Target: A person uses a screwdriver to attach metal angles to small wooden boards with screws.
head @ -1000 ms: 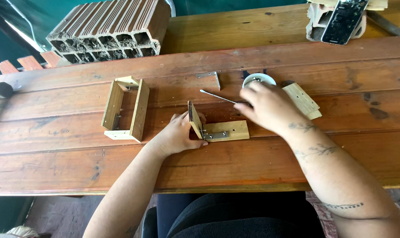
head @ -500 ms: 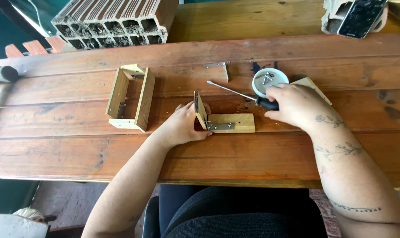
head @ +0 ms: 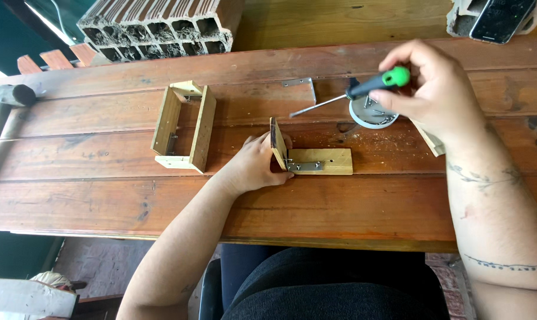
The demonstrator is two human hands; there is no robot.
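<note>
A green-handled screwdriver [head: 363, 90] is gripped in the right hand [head: 437, 89] above the white screw dish [head: 372, 112], while the small L-shaped wooden block joint [head: 307, 157] on the plank table [head: 339, 207] is steadied by the left hand [head: 253, 163], so the upright could tip if that hold slackens.

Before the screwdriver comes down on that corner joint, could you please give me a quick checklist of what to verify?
1. Left hand steadies the upright wooden piece: ok.
2. Metal bracket lies in the corner on the flat wooden piece: ok.
3. Right hand grips the screwdriver: ok.
4. Screws ready in the white dish: ok.
5. Screw already in the bracket: cannot tell.
</note>
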